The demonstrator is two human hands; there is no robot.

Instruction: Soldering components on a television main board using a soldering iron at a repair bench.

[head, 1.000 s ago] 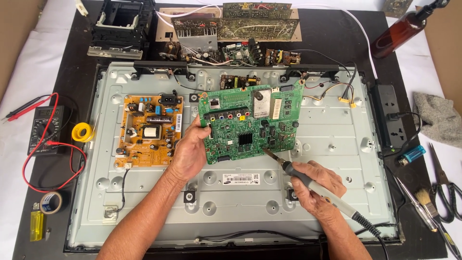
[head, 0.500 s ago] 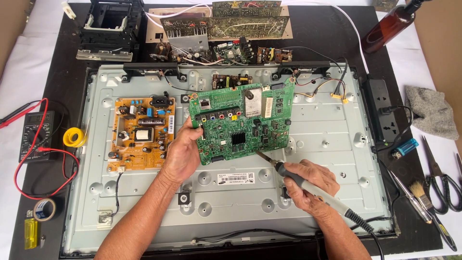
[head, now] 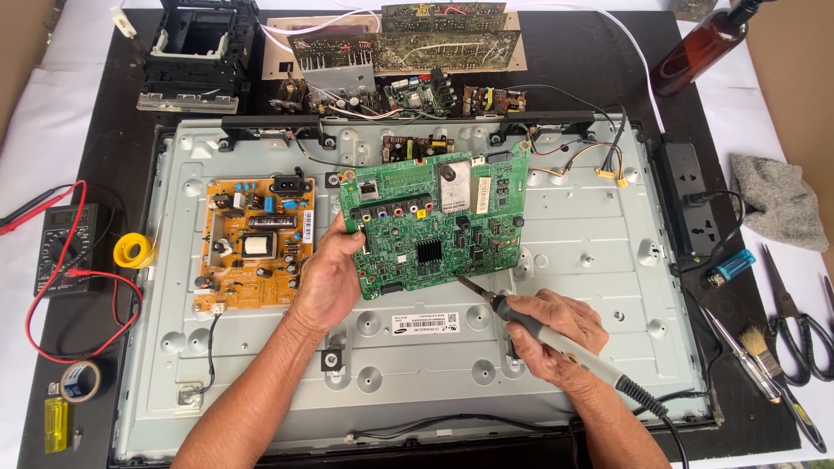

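1. Since the earlier frame, our view has slid so that everything sits lower and further right in it; our hands have kept their hold, and the iron tip has stayed at the board's lower edge.
2. Our left hand (head: 328,282) has its grip closed on the lower left corner of the green circuit board (head: 434,227), thumb on its face and fingers behind, holding it tilted up off the metal back panel (head: 599,260) of the opened television.
3. Our right hand (head: 556,334) is wrapped tight around the grey handle of the soldering iron (head: 556,334), whose tip meets the bottom edge of the green board near its middle; its cord runs off to the lower right.
4. To the left of the green board, an orange power board (head: 252,243) lies flat on the panel.
5. On the dark surface (head: 113,113) to the left lie a multimeter (head: 61,247) with red leads, a yellow solder spool (head: 133,250) and a roll of tape (head: 81,380).
6. To the right we see a power strip (head: 691,195), a grey cloth (head: 777,201), scissors (head: 795,321) and a brush (head: 769,360).
7. More circuit boards (head: 408,48) sit beyond the panel's far edge.
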